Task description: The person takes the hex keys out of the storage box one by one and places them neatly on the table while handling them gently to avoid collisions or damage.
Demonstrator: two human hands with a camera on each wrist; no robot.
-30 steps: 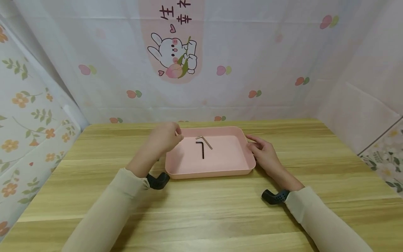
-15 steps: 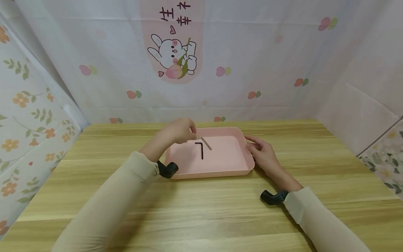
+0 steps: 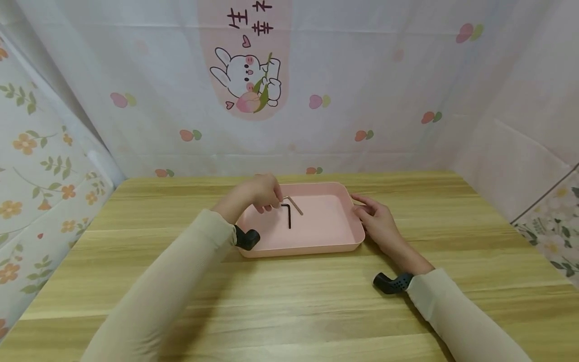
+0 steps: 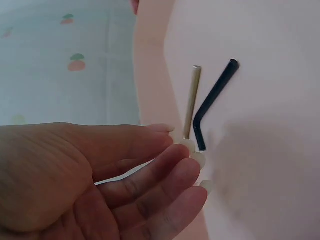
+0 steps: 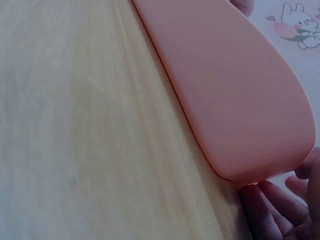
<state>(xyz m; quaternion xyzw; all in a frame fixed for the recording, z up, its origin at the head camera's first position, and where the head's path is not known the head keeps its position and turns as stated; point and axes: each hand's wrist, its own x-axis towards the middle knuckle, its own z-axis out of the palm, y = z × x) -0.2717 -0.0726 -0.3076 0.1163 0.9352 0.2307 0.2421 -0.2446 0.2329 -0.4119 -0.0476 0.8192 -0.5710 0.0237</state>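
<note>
Bright even light, soft shadows, no glare; wide-angle edge distortion; wrist close-ups slightly soft.

A slim silver hex key (image 3: 295, 204) and a black L-shaped hex key (image 3: 288, 215) lie flat, side by side, at the pink tray's (image 3: 334, 236) 11 o'clock corner.

A pink tray (image 3: 316, 241) sits near the middle of the wooden worktop (image 3: 289, 301), toward its far edge. Inside the tray lie a black hex key (image 3: 288, 215) and a silver hex key (image 3: 295, 205), close together by the tray's far-left corner. The left hand (image 3: 259, 193) reaches over the tray's left rim, fingers (image 3: 270, 206) down beside the keys. The right hand (image 3: 379, 221) rests against the tray's right edge.
</note>
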